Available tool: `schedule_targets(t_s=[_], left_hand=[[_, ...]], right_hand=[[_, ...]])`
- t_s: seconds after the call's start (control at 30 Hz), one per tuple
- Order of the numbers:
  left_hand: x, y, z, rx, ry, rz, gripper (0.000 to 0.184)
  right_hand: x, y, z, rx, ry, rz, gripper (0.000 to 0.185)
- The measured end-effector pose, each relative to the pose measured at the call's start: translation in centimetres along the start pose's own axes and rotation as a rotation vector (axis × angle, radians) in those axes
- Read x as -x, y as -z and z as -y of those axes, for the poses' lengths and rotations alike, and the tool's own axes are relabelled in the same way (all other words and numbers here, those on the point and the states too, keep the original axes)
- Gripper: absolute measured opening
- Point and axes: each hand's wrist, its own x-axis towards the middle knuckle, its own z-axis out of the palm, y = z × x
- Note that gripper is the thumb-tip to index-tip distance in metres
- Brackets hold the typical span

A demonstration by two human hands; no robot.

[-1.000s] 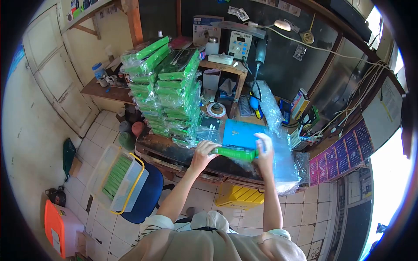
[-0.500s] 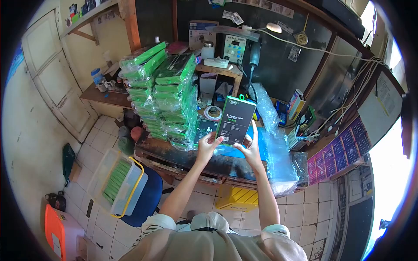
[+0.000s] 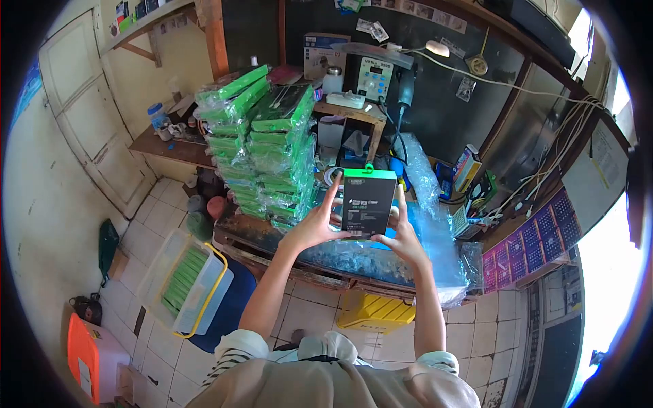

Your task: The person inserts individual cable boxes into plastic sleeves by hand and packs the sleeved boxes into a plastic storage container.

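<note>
A black and green retail box (image 3: 367,207) stands upright between my two hands above the workbench, its printed black face toward me and a green hang loop on top. My left hand (image 3: 318,223) grips its left side, and my right hand (image 3: 405,234) holds the right side and lower corner. Behind the box, a blue mat (image 3: 408,234) lies partly hidden on the bench (image 3: 320,255). Left of my hands rise tall stacks of green and black boxes in clear plastic wrap (image 3: 255,149).
A clear bin (image 3: 153,299) of green boxes sits on a blue chair at the left. Bubble wrap (image 3: 416,170) and clear plastic sheets (image 3: 442,265) lie at the right. A soldering station (image 3: 375,78) stands on a small shelf; a yellow crate (image 3: 377,313) is below the bench.
The box, first held low and edge-on over the blue mat, was raised upright with its printed face toward me. Since then it has tilted slightly, and my left fingers have spread up its side.
</note>
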Motion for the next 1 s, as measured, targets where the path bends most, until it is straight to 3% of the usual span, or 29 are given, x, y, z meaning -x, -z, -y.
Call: schedule_targets(t_s=[0.03, 0.13, 0.2, 0.33, 0.53, 0.6, 0.8, 0.83, 0.93, 1.0], left_hand=[[-0.2, -0.1, 0.4, 0.0, -0.003, 0.001, 0.113], [-0.5, -0.3, 1.2, -0.247, -0.261, -0.067, 0.118], [-0.3, -0.3, 0.9, -0.254, -0.089, -0.002, 0.119], [0.0, -0.2, -0.2, -0.289, -0.158, -0.036, 0.117], [-0.1, 0.0, 1.1, -0.074, -0.14, -0.009, 0.1], [-0.1, 0.1, 0.8, 0.112, 0.011, 0.042, 0.093], [0.0, 0.3, 0.6, 0.02, -0.131, 0.019, 0.109], [0.0, 0.2, 0.2, -0.004, -0.051, 0.047, 0.114], [-0.4, -0.4, 1.5, -0.023, -0.123, -0.016, 0.113], [-0.5, -0.6, 2.3, 0.107, -0.063, -0.023, 0.111]], right_hand=[[0.0, 0.1, 0.3, 0.002, -0.035, 0.034, 0.109], [0.0, 0.5, 0.0, 0.068, -0.086, 0.081, 0.108], [0.1, 0.4, 0.5, 0.042, -0.109, 0.077, 0.108], [0.2, 0.2, 1.2, 0.021, -0.076, 0.066, 0.108], [0.3, 0.1, 0.6, 0.07, -0.049, 0.068, 0.115], [0.2, 0.0, 1.2, 0.104, -0.048, 0.062, 0.115], [0.0, 0.2, 0.9, -0.065, -0.065, -0.034, 0.109], [-0.1, 0.2, 0.9, -0.071, -0.086, -0.039, 0.11], [-0.4, 0.2, 1.0, -0.082, -0.126, -0.048, 0.111], [-0.2, 0.1, 1.0, -0.102, -0.073, -0.098, 0.113]])
